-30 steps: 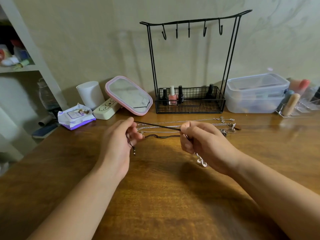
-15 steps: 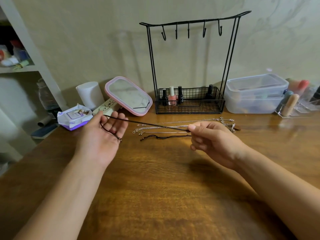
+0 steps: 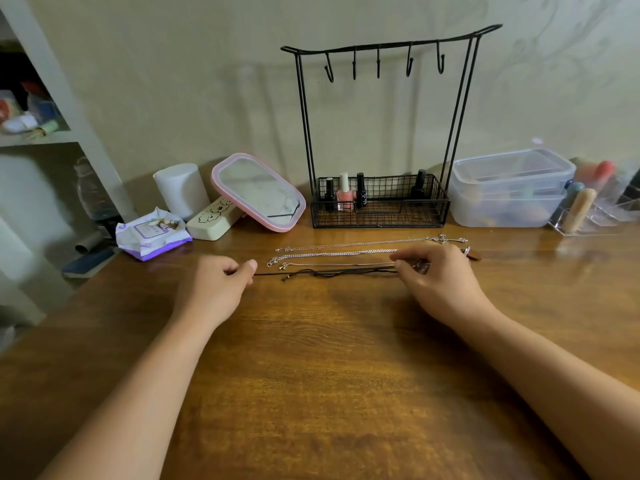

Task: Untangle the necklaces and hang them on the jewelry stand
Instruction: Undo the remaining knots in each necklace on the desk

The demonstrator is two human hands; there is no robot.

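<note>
Black cord necklace (image 3: 325, 272) is stretched flat on the wooden surface (image 3: 311, 375), pinched at one end by the left hand (image 3: 216, 289) and at the other by the right hand (image 3: 436, 282). Three chain necklaces (image 3: 346, 253) are laid parallel behind it, towards the back edge. Jewelry stand (image 3: 381, 133) at the back edge, hooks bare.

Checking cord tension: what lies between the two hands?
Head view: a black cord runs along the table from left hand to right hand.
</note>
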